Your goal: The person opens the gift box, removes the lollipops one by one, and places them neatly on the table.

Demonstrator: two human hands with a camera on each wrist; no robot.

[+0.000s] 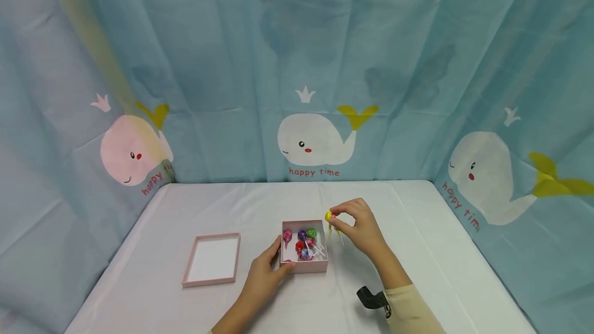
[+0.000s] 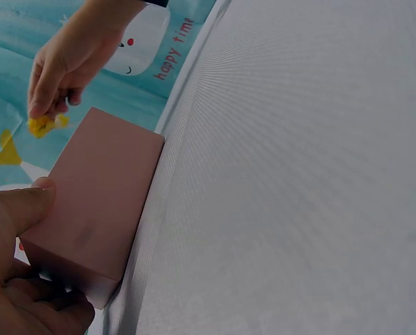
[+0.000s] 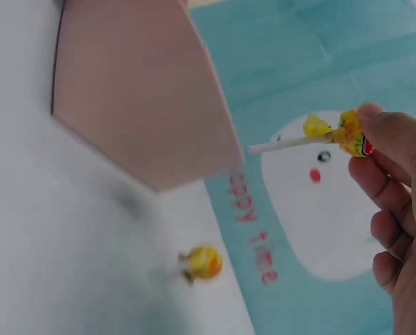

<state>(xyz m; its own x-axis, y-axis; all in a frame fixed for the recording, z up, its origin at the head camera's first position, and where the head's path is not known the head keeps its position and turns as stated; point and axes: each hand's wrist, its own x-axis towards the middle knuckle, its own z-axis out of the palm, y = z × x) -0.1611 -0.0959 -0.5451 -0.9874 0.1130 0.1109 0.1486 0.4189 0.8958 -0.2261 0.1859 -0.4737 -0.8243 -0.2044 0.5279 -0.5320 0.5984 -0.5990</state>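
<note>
Yellow lollipop (image 1: 329,216), its head (image 3: 354,132) pinched by the right hand (image 1: 362,227), leaving the stick (image 3: 285,144) free, is near the far right corner of the pink box (image 1: 308,267), which the left hand (image 1: 263,274) grips, seemingly to steady it.

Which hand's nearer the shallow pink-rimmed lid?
Left. The left hand is right of the lid with a gap, holding the pink box; the right hand is farther, beyond the box's right side, pinching a yellow lollipop.
</note>
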